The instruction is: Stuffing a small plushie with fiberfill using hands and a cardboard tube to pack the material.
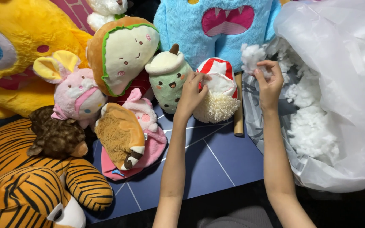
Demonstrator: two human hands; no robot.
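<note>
My left hand (192, 93) grips the upper edge of a red-and-white striped plush (219, 80) with a shaggy cream-coloured lower part, holding it upright over the blue mat (216, 160). My right hand (269, 80) pinches a tuft of white stuffing (252, 57) just to the right of that plush. The tuft is at the mouth of a large clear plastic bag (343, 97) that holds more white stuffing (311, 126).
Plush toys crowd the left and back: a green cup-shaped one (168, 78), an avocado-like one (123, 52), a pink bunny (77, 90), a brown-and-pink one (127, 139), a tiger (26, 177), a large yellow one (17, 55) and a blue monster (216, 25). A cardboard tube (238, 109) stands behind the striped plush.
</note>
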